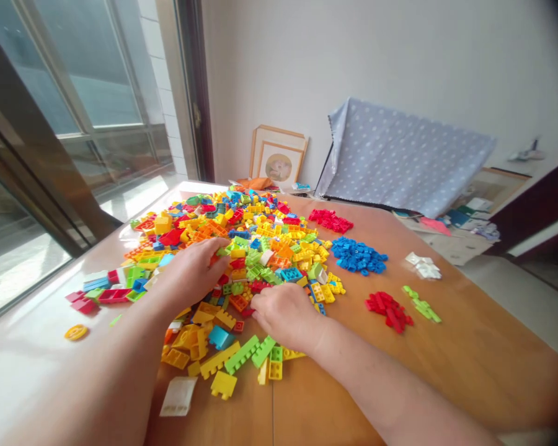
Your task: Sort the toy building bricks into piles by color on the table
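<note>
A large heap of mixed plastic building bricks [260, 230] spreads over the wooden table. My left hand [196, 265] reaches into the heap's near left side, thumb and forefinger apart, with a small green brick close to the fingertips. On the near right side of the heap is my right hand [281, 313], its fingers curled down among the bricks. Whatever lies under those fingertips is mostly hidden; a red brick [247, 313] shows right beside them. Nearer to me are a long light green brick [242, 355], a yellow brick [224, 384] and a blue brick [221, 337].
Sorted groups lie to the right: red bricks [330, 220], blue bricks [359, 255], more red bricks [389, 311], white pieces [423, 266] and light green bricks [422, 305]. A whitish translucent piece [178, 396] lies near the front edge. A yellow ring-like piece [76, 332] sits left.
</note>
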The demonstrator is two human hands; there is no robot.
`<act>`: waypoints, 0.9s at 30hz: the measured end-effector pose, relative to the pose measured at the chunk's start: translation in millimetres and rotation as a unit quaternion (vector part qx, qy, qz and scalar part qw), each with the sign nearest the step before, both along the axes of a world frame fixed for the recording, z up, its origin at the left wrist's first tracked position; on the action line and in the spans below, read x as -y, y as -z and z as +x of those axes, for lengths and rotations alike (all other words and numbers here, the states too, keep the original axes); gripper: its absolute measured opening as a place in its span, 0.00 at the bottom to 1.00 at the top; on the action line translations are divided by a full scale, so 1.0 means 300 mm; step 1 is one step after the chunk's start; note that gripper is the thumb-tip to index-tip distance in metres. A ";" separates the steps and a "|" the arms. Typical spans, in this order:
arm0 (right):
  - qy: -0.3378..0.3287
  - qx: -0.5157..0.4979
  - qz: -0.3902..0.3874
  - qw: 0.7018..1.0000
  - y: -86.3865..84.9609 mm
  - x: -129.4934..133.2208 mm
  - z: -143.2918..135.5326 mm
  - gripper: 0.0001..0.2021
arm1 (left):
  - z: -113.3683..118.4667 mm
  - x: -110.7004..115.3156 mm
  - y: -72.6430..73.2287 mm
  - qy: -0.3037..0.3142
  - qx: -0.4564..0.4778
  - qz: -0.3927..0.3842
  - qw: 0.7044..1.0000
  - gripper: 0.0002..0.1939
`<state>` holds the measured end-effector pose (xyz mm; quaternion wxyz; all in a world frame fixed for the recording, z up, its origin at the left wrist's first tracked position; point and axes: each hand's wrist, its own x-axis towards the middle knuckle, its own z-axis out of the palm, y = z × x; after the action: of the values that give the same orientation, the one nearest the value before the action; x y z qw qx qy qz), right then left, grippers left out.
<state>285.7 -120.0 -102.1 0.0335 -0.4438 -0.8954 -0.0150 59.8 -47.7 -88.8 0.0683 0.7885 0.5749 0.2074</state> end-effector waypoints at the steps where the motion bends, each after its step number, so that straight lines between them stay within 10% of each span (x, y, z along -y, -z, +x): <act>1: 0.008 -0.012 0.008 1.000 -0.007 0.009 0.005 0.11 | -0.001 -0.005 0.003 0.002 0.001 0.001 1.000 0.24; 8: 0.220 -0.139 0.049 0.964 -0.042 0.090 0.196 0.08 | -0.011 -0.016 0.011 0.009 0.006 -0.007 1.000 0.24; 17: 0.543 -0.141 0.007 0.828 0.015 0.146 0.670 0.16 | -0.022 -0.034 0.022 0.012 0.003 -0.001 1.000 0.24; 21: 0.529 -0.193 0.030 0.826 0.023 0.145 0.694 0.17 | -0.022 -0.030 0.018 0.016 0.018 0.004 1.000 0.23; 27: 0.336 -0.266 -0.011 0.904 0.033 0.090 0.496 0.17 | -0.031 -0.015 0.011 0.021 0.088 0.005 0.996 0.18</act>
<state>434.4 -146.9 -112.0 0.2580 -0.7062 -0.6512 0.1032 50.6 -43.3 -92.0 0.1193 0.7791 0.5493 0.2777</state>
